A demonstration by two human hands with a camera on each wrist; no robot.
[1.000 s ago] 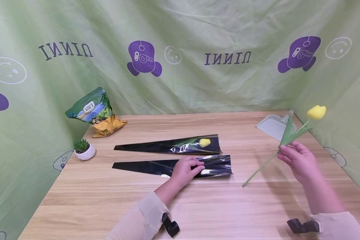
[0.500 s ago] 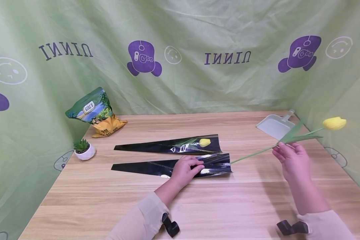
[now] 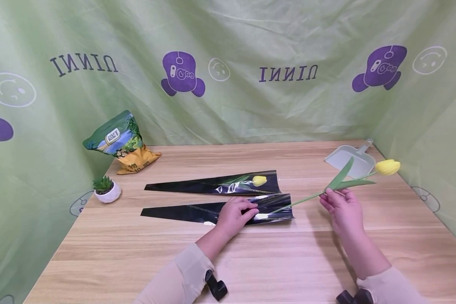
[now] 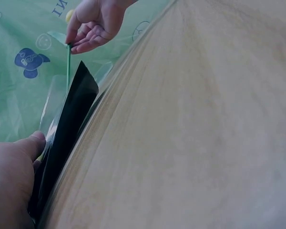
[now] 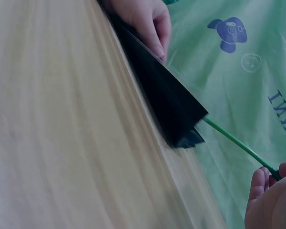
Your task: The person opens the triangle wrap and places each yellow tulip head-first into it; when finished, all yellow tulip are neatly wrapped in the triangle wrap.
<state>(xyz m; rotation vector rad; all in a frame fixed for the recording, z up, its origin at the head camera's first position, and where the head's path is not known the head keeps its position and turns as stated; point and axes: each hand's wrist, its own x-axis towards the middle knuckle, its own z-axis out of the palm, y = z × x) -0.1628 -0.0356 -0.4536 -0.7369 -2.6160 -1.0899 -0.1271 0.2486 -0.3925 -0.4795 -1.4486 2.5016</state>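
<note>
My right hand (image 3: 343,210) pinches the green stem of a yellow tulip (image 3: 387,167) just below its leaves. The stem's lower end lies inside the wide mouth of a black flower sleeve (image 3: 197,211) with a clear front. With thumb and fingers, my left hand (image 3: 233,215) pinches this sleeve near its mouth. In the left wrist view the clear film (image 4: 52,102) stands apart from the black back (image 4: 76,102). Behind it lies a second black sleeve (image 3: 186,185) with another yellow tulip (image 3: 259,180) inside, its bloom at the wide end.
A pale dustpan (image 3: 349,159) lies at the back right of the wooden table (image 3: 251,266). At the left stand a green and yellow bag (image 3: 123,141) and a small succulent in a white pot (image 3: 108,193). Green curtains (image 3: 228,114) surround the table.
My right hand has moved left, tilting the tulip flatter and bringing its stem end into the mouth of the front sleeve. My left hand has stayed on the sleeve.
</note>
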